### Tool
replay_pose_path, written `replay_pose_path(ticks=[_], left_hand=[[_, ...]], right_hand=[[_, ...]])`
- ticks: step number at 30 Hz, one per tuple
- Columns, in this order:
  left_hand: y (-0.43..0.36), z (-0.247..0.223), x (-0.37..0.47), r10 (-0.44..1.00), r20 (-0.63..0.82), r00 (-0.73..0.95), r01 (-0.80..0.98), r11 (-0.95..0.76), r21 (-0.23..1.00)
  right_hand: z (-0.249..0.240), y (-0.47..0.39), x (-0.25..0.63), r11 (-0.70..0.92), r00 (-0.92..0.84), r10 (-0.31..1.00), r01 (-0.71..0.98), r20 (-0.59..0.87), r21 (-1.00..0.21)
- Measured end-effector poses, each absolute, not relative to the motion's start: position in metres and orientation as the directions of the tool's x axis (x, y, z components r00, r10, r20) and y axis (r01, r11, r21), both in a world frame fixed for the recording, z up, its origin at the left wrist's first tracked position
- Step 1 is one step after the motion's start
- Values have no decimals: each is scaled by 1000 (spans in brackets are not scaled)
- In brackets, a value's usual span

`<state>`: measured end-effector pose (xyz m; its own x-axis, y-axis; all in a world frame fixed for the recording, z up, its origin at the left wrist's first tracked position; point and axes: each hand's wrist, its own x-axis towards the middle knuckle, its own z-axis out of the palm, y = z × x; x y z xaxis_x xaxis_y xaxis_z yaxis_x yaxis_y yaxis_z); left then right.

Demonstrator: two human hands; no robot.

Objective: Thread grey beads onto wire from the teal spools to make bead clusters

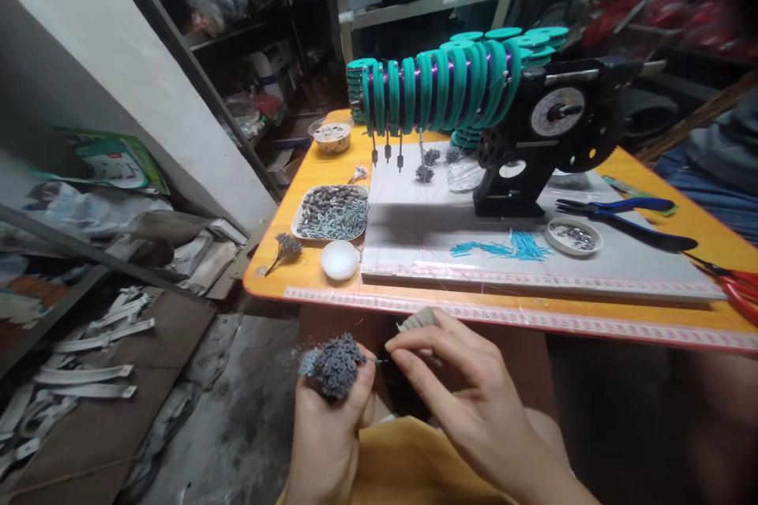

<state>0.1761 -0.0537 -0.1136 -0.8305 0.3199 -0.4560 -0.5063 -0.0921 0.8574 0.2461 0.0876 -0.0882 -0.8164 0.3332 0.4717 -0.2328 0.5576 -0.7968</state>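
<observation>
My left hand [332, 418] is closed around a bundle of small dark grey pieces [340, 367], clustered like a bouquet, with pale bluish bits and fine wire ends on its left. From its thumb side a thin short piece [380, 361] points toward my right hand [474, 379]. The thumb and index fingertip of that hand are pinched together just beside it; whatever sits between them is too fine to make out. A beige ribbed wrap [418, 319] shows at a finger of my right hand. Both hands are in front of the table edge, above my lap.
On the yellow table [313, 166] stands a black machine [509, 173] carrying teal spools [438, 91]. Around it are a tray of small parts [332, 213], a white cup [339, 260], blue strips [503, 246], a round dish [572, 237] and pliers [628, 217]. Shelving stands behind.
</observation>
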Motion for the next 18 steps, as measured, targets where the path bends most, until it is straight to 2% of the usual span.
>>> replay_pose_path(ticks=[2,4,9,18], left_hand=[[-50,-105,177,290,-557,-778,-599,-79,797],[-47,-98,177,264,-598,-757,-635,-83,768],[-45,-94,179,272,-601,-751,-637,-61,768],[-45,-96,179,266,-606,-749,-642,-70,763]], right_hand=[[-91,87,246,611,-795,315,-249,519,-752],[-96,86,247,657,-779,290,-260,556,-707],[-105,81,247,712,-786,255,-241,563,-660],[-104,81,250,712,-788,261,-233,558,-662]])
